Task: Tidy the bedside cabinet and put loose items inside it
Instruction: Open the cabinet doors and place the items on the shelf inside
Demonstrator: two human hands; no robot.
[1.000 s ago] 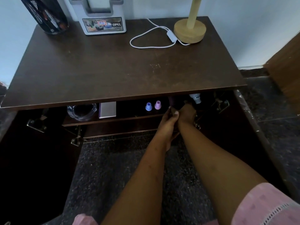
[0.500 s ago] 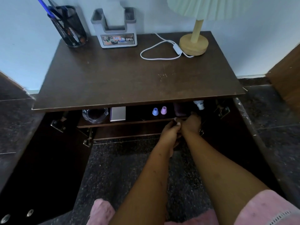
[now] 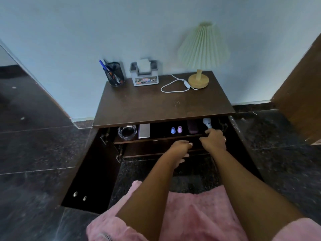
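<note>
The dark brown wooden cabinet (image 3: 163, 105) stands open for loose things; the left hand (image 3: 179, 147) hangs loose, empty; the right hand (image 3: 214, 139) sits by a small white bottle (image 3: 207, 122), grip unclear.

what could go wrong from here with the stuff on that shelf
The right hand is right beside the tilted white bottle near the front edge of the shelf; a nudge could tip it out. The glass ashtray also stands close to that edge, so bumping the shelf might send it out and break it.
</note>
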